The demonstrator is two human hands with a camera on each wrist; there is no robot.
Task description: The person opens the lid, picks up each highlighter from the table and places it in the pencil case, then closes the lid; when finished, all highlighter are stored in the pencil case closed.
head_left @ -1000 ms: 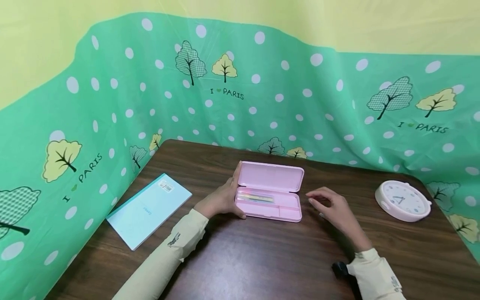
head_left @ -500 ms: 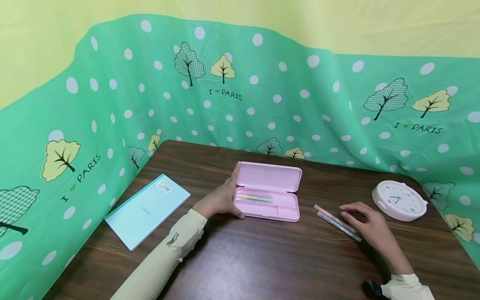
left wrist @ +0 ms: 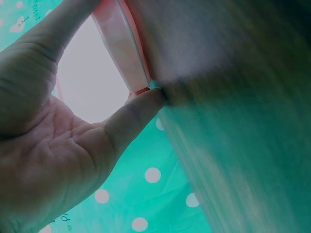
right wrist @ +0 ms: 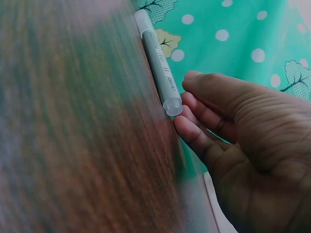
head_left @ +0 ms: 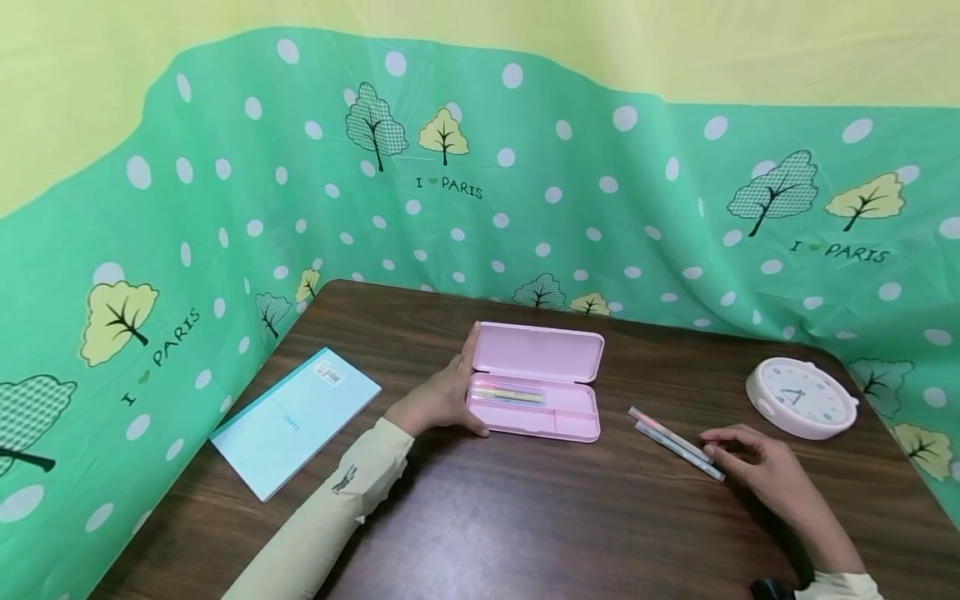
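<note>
A pink pencil case [head_left: 577, 426] lies with its lid raised in the middle of the table. Several thin coloured pens [head_left: 510, 394] lie in its long compartment. My left hand [head_left: 442, 400] holds the case by its left side, thumb at the front corner and fingers up along the lid. On the table to the right lie a reddish pen [head_left: 660, 429] and a grey pen [head_left: 678, 451], side by side. My right hand [head_left: 765, 467] is at their near end, its fingers loosely bent. In the right wrist view the grey pen's clear end is close to the fingertips; no pen shows between them.
A light blue notebook [head_left: 296, 425] lies on the left of the dark wooden table [head_left: 450, 517]. A round white-pink clock [head_left: 802, 400] sits at the right, just beyond my right hand. A green and yellow patterned curtain [head_left: 600, 192] hangs behind the table.
My right hand has moved right and toward me, away from the case, uncovering the two pens on the table. My left hand has stayed on the pencil case.
</note>
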